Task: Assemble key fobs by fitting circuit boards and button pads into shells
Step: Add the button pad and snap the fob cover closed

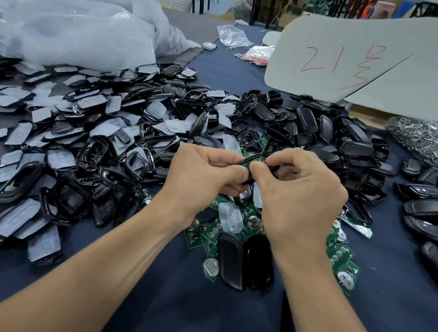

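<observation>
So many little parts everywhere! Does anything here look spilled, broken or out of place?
Nothing looks damaged. Parts lie in loose sorted heaps: black plastic frames with grey pads leftward, black shell backs rightward, green circuit boards below the left hand and right hand, which grip one black shell.

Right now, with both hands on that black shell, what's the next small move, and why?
Probably press the circuit board flat into the shell with the thumb of the right hand while the left hand steadies it: both hands pinch the shell, and a green edge shows at its rim.
</observation>
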Action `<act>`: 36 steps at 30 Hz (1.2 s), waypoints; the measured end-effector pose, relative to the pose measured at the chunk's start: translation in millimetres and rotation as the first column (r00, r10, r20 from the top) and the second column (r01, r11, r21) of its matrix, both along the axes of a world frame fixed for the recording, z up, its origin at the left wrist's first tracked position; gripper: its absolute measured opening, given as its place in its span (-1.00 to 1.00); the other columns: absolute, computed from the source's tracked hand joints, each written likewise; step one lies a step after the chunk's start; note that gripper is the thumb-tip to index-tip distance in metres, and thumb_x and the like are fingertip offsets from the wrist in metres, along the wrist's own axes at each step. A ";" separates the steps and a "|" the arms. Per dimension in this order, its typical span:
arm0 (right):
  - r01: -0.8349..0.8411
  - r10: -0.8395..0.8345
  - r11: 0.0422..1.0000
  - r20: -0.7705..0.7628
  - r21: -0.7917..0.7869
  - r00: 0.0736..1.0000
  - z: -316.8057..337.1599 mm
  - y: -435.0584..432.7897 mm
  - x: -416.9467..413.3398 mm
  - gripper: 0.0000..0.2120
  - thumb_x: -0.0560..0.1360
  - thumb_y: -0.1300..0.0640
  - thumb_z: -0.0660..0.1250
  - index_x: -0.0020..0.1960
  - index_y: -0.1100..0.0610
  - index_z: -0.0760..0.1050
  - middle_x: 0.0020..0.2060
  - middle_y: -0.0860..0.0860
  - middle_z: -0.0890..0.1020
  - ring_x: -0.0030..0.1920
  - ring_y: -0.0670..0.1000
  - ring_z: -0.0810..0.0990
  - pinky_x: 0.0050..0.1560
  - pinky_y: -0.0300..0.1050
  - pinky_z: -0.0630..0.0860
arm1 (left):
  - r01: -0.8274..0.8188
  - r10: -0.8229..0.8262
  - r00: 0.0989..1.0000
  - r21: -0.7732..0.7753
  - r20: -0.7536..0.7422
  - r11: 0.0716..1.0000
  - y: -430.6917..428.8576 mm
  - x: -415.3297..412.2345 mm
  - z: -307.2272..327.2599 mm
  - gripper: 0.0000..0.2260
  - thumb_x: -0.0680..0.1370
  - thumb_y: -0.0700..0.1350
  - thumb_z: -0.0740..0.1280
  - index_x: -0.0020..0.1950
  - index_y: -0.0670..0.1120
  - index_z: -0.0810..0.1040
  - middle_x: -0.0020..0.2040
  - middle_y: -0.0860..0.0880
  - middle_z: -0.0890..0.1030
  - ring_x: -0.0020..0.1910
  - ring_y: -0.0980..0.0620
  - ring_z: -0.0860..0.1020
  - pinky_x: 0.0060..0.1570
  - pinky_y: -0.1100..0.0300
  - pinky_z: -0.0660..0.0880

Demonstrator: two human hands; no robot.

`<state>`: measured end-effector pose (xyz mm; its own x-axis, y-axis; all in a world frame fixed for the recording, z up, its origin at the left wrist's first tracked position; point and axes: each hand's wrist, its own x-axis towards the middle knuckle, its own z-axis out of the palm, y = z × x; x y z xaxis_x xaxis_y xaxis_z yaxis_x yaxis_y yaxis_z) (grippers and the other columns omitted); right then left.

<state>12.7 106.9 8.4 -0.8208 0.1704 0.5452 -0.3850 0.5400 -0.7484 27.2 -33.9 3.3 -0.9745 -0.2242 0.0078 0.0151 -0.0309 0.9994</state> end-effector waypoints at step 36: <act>-0.134 0.066 0.985 0.486 0.107 0.872 -1.4 28.6 -17.7 -0.86 0.40 0.01 0.53 -0.29 -0.05 0.61 -0.43 -0.15 0.64 -0.34 -0.13 0.62 -0.28 -0.13 0.58 | -0.141 0.143 0.990 -0.069 0.013 0.988 -7.6 -8.2 -2.2 -0.80 0.44 -0.25 0.56 0.02 -0.04 0.76 -0.15 -0.04 0.77 -0.14 -0.09 0.76 -0.23 0.09 0.70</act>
<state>-5.1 135.5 7.0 -0.9953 0.0273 0.0925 -0.0552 0.6250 -0.7787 19.0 -41.5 1.1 -0.9329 -0.3599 0.0107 -0.0032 0.0380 0.9993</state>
